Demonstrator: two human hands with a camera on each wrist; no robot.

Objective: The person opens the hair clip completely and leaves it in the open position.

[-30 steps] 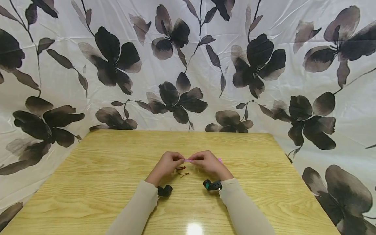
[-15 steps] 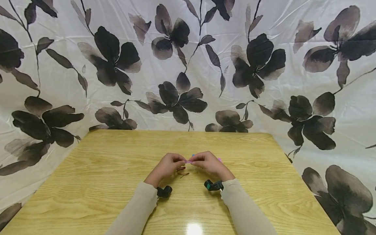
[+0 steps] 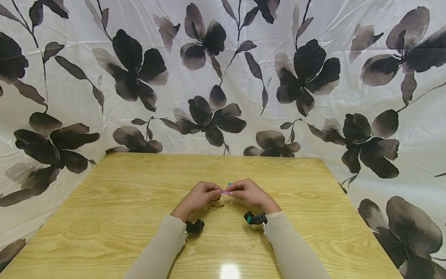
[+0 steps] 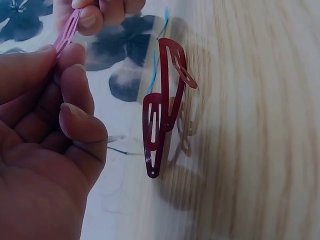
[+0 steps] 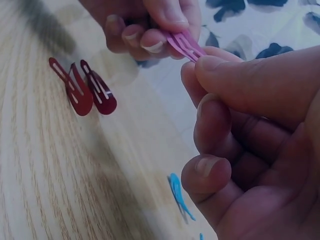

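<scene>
A bright-red metal snap clip [image 5: 82, 102], its tongue raised, and a dark-red one [image 5: 107, 104] lie mid-table. Just farther from the near edge, left hand [image 3: 198, 197] and right hand [image 3: 249, 193] pinch a slotted pink hair clip [image 3: 224, 192] above the wooden table [image 3: 87, 232], its long axis roughly parallel to the far edge; fingers hide which way it points. Slim blue pieces [image 5: 176, 187] lie beyond. White floral cloth [image 3: 258, 77] hangs behind.

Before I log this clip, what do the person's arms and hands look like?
The left sleeve and right sleeve are long, plain and beige. The left wrist device is small and black; the right wrist device is also black, with a green patch and a perforated strap. The left hand and right hand are bare: no gloves or rings visible.
</scene>
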